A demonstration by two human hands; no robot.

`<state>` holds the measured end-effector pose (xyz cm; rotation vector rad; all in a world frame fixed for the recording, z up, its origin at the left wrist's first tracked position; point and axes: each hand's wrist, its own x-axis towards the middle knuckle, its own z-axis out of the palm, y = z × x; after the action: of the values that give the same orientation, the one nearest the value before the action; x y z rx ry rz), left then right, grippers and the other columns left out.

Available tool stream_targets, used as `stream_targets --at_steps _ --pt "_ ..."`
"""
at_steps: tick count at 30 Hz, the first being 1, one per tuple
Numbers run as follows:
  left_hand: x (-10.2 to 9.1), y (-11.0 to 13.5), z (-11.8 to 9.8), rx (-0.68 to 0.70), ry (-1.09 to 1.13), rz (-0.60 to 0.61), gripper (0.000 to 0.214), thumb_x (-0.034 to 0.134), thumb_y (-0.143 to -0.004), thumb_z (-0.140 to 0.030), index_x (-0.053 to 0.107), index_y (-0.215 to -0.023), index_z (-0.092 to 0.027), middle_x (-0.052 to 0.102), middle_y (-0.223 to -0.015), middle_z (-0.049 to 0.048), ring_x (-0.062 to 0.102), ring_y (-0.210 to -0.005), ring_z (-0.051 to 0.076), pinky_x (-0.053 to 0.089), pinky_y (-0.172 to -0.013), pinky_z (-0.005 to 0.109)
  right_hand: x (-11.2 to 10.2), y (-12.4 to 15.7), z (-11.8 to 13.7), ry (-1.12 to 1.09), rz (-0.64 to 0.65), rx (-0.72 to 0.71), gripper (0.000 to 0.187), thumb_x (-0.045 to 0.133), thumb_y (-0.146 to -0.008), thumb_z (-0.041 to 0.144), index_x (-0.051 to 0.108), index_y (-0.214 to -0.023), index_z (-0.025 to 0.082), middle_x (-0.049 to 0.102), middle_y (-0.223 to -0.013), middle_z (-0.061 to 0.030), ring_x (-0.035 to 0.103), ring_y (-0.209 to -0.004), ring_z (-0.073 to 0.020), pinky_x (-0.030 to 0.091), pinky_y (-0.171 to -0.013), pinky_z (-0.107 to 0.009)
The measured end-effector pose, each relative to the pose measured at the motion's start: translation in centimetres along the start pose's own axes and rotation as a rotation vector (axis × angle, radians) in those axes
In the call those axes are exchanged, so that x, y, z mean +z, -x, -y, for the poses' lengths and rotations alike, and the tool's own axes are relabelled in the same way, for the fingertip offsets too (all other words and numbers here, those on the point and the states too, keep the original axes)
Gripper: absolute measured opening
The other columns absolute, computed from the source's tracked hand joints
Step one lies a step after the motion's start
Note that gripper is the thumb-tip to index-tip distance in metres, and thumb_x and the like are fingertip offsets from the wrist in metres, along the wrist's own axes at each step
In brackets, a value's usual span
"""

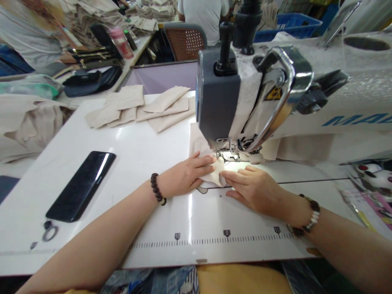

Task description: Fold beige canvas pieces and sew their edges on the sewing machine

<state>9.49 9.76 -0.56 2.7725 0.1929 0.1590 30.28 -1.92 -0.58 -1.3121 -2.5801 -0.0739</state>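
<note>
A beige fabric piece (pixel 217 174) lies on the white table under the lit needle area of a sewing machine (pixel 219 94). My left hand (pixel 186 173) rests flat on the fabric's left part, fingers stretched toward the presser foot (pixel 219 154). At the fabric's right edge is my right hand (pixel 254 188), its fingers extended and their tips touching the cloth. Whether the right thumb and fingers pinch the edge is hard to make out. More of the cloth reaches back behind the needle, partly hidden by the machine head.
Beige fabric pieces (pixel 165 107) lie loosely at the back of the table. A black phone (pixel 81 185) with a ring strap is at the left, beside a heap of cloth (pixel 30 122). Patterned items (pixel 373 179) sit at the right edge. A person (pixel 203 18) sits beyond the machine.
</note>
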Motion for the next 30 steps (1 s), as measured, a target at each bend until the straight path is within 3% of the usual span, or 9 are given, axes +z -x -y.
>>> stream_targets --at_steps 23,30 --pt "-0.16 0.08 0.00 0.007 -0.058 -0.022 0.038 0.039 -0.081 -0.012 0.046 -0.118 -0.008 0.045 -0.129 0.0174 0.041 -0.123 0.024 0.026 -0.108 0.046 -0.42 -0.20 0.18 -0.036 0.024 0.015 0.022 0.048 -0.086 0.029 0.061 -0.089 0.012 0.063 -0.104 -0.0080 0.052 -0.065 -0.0169 0.039 -0.062 -0.034" --pt "-0.83 -0.36 -0.41 0.133 -0.161 -0.053 0.028 0.034 -0.090 -0.015 0.055 -0.108 -0.010 0.051 -0.121 0.0171 0.043 -0.120 0.027 0.034 -0.101 0.049 -0.45 -0.19 -0.06 -0.040 0.033 0.017 0.023 0.049 -0.086 0.030 0.060 -0.095 0.013 0.064 -0.106 -0.0077 0.053 -0.068 -0.0180 0.039 -0.065 -0.034"
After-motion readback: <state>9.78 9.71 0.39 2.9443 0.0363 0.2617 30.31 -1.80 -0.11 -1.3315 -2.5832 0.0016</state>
